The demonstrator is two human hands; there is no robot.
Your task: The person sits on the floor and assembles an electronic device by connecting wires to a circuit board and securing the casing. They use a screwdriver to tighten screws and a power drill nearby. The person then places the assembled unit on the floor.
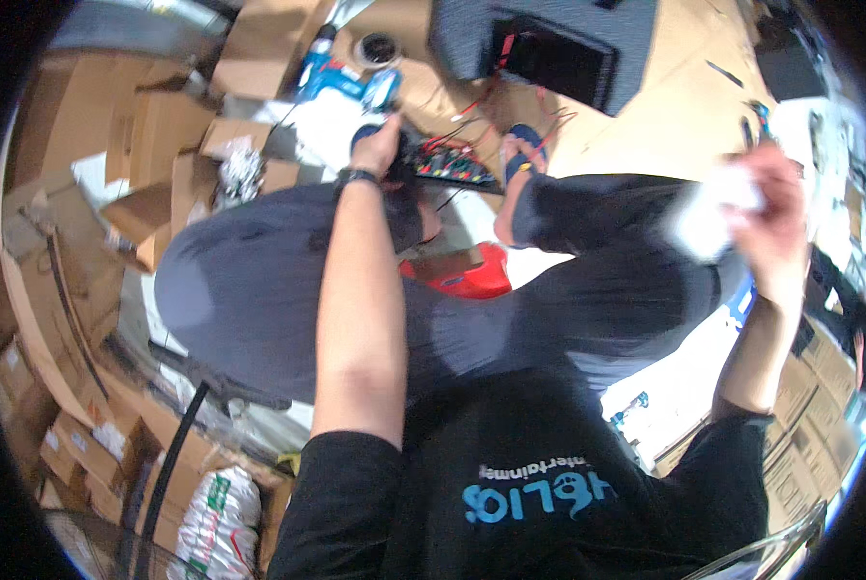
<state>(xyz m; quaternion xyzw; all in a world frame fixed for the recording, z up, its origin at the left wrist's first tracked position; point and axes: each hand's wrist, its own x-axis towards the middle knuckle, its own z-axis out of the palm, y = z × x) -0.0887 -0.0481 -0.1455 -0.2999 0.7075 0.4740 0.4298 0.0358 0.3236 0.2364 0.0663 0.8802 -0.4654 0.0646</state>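
Black board with rows of coloured connectors and red wiring, the circuit board (447, 164), lies on the floor past the person's knees, between two sandalled feet.

Head view, left side: left hand (380, 145) reaches down to the near-left end of the board, wrist wearing a dark watch band (355, 176). Fingers are curled toward the board's edge; whether they pinch it or merely rest against it cannot be told, since the hand hides the contact.

Head view, right side: right hand (776, 208) is raised well apart from the board, fingers closed around a crumpled white cloth or paper (708, 217), blurred.

Handling, as a judgement: the board looks light and rigid but fragile, with exposed terminals and loose red wires (481, 101) trailing away toward a dark panel (558, 58). It is best taken by its bare edges, not by the connectors or leads. The white wad is soft and light; any grip serves.

Orientation: the board lies flat, long axis running from near-left to far-right in the picture, wired end pointing away from the person.

Surroundings: cardboard boxes (162, 126) stand to the left.
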